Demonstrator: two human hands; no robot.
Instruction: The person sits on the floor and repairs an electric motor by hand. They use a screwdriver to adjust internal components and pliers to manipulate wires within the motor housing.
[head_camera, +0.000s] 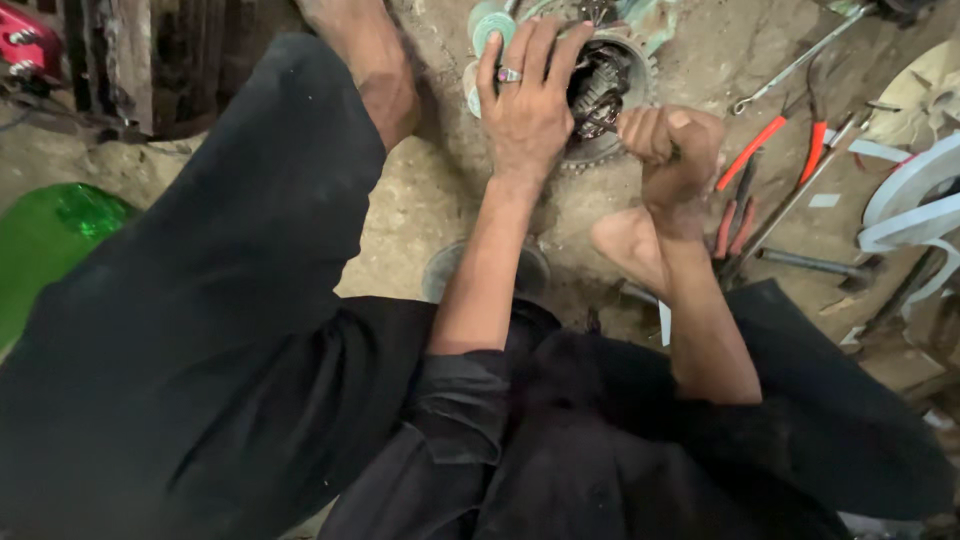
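Observation:
A round, greasy gear assembly (612, 75) with a toothed rim lies on the dirt floor at the top middle. My left hand (527, 100), a ring on one finger, lies flat over its left side with fingers spread, pressing it down. My right hand (672, 150) is closed in a fist around a tool handle whose tip points into the gear's centre. The tool itself is mostly hidden by the fist. I sit on the ground in black clothes, my bare feet on either side of the gear.
Red-handled pliers (790, 145), a long wrench (800, 60) and metal rods (810, 262) lie on the floor at the right. White plastic pieces (915, 195) sit at the far right. A round metal dish (440, 270) rests between my legs. A green object (50, 235) is at left.

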